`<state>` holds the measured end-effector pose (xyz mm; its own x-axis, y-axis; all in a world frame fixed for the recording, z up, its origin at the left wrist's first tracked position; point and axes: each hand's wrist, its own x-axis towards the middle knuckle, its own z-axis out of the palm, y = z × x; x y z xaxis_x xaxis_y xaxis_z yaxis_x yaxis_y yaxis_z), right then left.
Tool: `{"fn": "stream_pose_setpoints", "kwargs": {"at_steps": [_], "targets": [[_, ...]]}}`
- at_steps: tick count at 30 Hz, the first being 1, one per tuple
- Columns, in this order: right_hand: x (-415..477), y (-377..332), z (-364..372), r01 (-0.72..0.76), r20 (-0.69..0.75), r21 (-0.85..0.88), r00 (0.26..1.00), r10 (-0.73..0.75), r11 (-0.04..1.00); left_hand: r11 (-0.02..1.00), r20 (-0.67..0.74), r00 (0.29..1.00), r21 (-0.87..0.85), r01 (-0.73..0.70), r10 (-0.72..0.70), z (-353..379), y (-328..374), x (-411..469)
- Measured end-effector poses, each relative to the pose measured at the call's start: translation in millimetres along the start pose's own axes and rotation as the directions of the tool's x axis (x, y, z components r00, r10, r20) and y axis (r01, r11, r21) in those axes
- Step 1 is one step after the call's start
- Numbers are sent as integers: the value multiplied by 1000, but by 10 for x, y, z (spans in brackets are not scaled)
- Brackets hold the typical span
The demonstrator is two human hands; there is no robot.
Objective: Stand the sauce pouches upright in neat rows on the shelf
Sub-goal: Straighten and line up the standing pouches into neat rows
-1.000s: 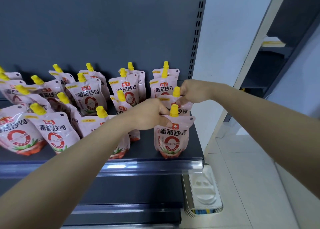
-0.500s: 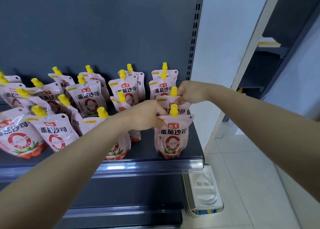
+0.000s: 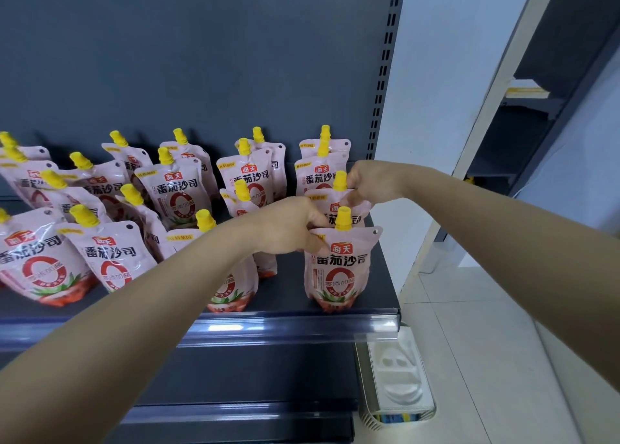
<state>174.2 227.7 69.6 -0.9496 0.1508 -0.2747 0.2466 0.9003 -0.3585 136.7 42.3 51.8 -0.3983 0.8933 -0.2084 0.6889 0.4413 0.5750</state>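
now, with the left hand (image 3: 285, 228) pinching the top corner of the front pink yellow-capped sauce pouch (image 3: 339, 265) at lower right of the dark grey metal shelf (image 3: 379, 296) and the right hand (image 3: 369, 181) gripping the second pouch (image 3: 335, 205) just behind it, square both tops gently so the column lines up.

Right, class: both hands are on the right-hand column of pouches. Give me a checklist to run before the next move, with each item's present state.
1. Front pouch stands upright on its base: ok.
2. Left hand pinches that pouch's top left corner: ok.
3. Right hand grips the second pouch near its yellow cap: ok.
4. Second pouch's base sits flat: cannot tell, hidden behind the front pouch.
5. Front pouch is clear of the shelf's front rail: not ok, its base sits right at the rail.
6. Left-side pouches are upright: not ok, several lean.
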Motion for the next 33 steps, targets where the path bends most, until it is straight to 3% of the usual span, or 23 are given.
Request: {"fn": "stream_pose_setpoints", "kwargs": {"at_steps": [2,5,10,15,20,25,33], "targets": [[-18,5,-40,-15,71,10,997,14,1000,999,-4,1000,-34,-13,13,-83,7,-44],[-78,-9,-176,-19,184,-109,982,39,994,991,-109,994,-133,-27,13,-257,27,-104],[-100,-23,-418,-92,183,-206,974,131,974,998,-301,953,-54,19,-35,-398,-37,43],[7,-49,-478,-95,86,-134,990,108,986,995,-256,966,80,64,-42,-311,-56,329],[247,-14,-490,-20,-152,-168,988,-5,986,999,-237,971,-2,39,-38,-340,-49,409],[655,7,-429,42,-157,-196,985,-74,980,999,-184,982,-43,27,-34,-393,-93,404],[982,93,-276,34,-125,-264,990,-69,964,993,-228,968,28,112,-103,-253,-203,555]]}}
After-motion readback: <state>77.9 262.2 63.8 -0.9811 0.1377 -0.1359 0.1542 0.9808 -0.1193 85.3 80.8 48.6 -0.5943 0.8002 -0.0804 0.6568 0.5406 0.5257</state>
